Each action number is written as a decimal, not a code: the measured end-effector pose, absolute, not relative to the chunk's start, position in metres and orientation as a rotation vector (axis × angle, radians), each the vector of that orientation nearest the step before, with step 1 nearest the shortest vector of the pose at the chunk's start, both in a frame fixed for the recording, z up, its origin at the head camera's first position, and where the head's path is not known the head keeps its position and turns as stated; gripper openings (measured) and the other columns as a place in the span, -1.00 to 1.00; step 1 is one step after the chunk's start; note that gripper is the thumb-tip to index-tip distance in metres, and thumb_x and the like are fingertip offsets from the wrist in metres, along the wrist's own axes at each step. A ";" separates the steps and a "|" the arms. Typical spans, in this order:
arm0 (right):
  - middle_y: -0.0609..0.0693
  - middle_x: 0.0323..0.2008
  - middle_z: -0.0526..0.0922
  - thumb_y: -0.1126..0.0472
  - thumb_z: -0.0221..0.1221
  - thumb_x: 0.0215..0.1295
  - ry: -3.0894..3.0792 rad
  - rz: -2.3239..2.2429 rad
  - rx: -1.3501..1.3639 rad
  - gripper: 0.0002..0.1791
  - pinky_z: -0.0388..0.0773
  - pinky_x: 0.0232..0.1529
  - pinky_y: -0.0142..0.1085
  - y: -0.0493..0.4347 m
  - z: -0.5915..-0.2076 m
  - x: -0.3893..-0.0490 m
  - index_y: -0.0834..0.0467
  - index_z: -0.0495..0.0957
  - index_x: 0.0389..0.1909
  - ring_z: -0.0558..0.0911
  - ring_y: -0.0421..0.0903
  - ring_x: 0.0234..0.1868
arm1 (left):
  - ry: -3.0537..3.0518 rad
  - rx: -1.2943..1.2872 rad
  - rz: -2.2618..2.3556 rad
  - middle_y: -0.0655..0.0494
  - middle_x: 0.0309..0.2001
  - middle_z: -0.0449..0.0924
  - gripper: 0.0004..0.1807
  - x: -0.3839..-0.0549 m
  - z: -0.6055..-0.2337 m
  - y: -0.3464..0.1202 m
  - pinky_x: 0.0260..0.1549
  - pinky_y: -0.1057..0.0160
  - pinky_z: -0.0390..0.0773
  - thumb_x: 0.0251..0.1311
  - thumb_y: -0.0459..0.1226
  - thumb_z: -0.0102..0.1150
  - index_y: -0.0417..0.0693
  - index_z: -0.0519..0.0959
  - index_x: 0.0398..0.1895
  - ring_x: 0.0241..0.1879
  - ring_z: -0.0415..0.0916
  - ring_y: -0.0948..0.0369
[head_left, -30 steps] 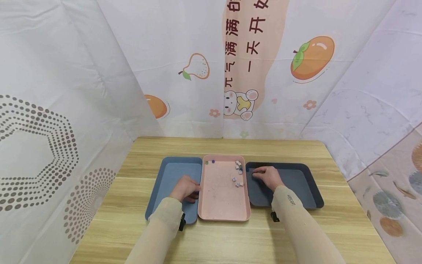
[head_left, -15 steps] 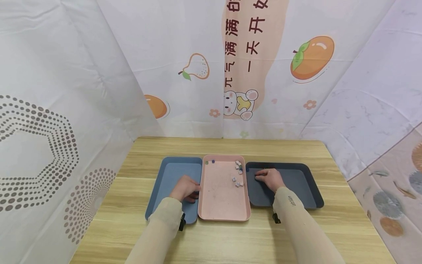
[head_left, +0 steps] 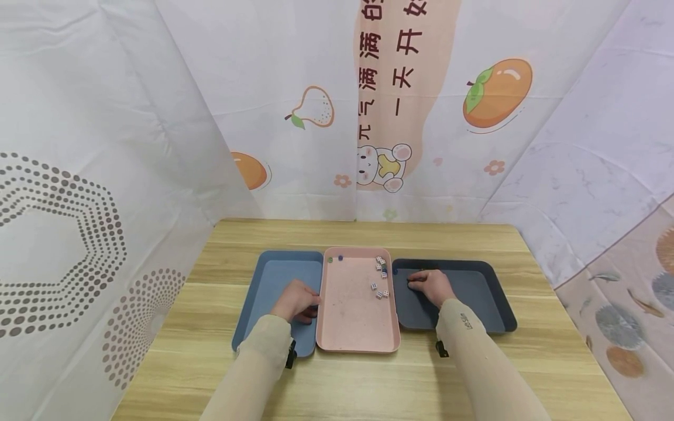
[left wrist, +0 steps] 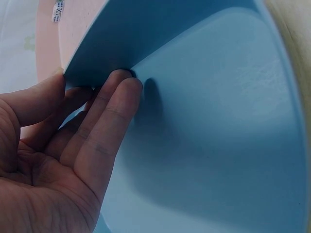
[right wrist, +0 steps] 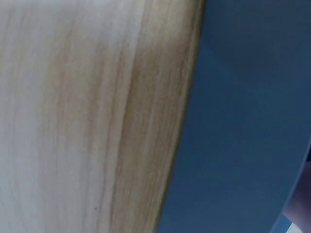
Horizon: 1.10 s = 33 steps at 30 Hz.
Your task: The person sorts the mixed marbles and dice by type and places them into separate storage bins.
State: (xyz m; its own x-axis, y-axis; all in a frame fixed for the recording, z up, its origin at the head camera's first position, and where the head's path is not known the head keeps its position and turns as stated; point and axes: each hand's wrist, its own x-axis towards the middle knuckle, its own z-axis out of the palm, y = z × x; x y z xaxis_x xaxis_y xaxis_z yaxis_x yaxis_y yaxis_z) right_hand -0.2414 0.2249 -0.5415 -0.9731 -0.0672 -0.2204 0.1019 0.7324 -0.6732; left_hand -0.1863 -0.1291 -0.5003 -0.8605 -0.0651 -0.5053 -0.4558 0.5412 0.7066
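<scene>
A: Head view: a wood-grain desk, three trays side by side. Blue tray left, pink tray centre, slate tray right!

B: And the hands?

A: Left hand is over the blue tray, right at the wall beside the pink one. Right hand is down inside the slate tray, towards its left side, fingers bent in.

B: Anything in that right grip?

A: Can't tell; the fingertips are too small and dark here. Near them, a small blue piece sits in the slate tray's far left corner.

B: Lots in the pink tray! White dice down the right side, several bunched near the far corner with a darker piece among them. Far left, a green piece and a violet-blue piece, just apart.

A: Left wrist now! Thumb at the rim, fingers against the inner wall: that grip is pinching the blue tray's side. Dark-pipped dice show top left.

B: Right wrist: desk grain, the slate tray's wall, a sliver of hand at the lower right edge. Its fingers can't be made out.
</scene>
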 end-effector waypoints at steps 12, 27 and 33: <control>0.26 0.26 0.58 0.16 0.31 0.36 2.680 -1.087 0.027 -0.63 0.32 0.38 0.19 0.227 -0.543 -0.242 0.21 0.69 0.13 0.44 0.30 0.36 | 2.367 -0.415 1.257 -0.05 -0.37 0.70 -0.75 -0.186 -0.502 -0.129 -0.46 0.11 0.74 0.29 -0.36 0.31 -0.34 0.72 -0.03 -0.45 0.70 0.14; 0.26 0.22 0.61 0.06 0.22 0.47 2.651 -1.277 0.036 -0.57 0.59 0.08 0.05 0.237 -0.532 -0.240 0.20 0.61 0.24 0.63 0.14 0.10 | 2.358 -0.408 1.278 -0.04 -0.40 0.72 -0.77 -0.185 -0.499 -0.130 -0.44 0.11 0.75 0.30 -0.36 0.31 -0.32 0.74 -0.06 -0.46 0.70 0.15; 0.25 0.25 0.59 0.01 0.20 0.49 2.650 -1.282 0.006 -0.54 0.53 0.21 0.14 0.233 -0.523 -0.240 0.19 0.61 0.25 0.56 0.23 0.25 | 2.361 -0.399 1.283 -0.02 -0.40 0.72 -0.78 -0.185 -0.501 -0.130 -0.43 0.10 0.75 0.30 -0.35 0.31 -0.31 0.75 -0.08 -0.46 0.70 0.16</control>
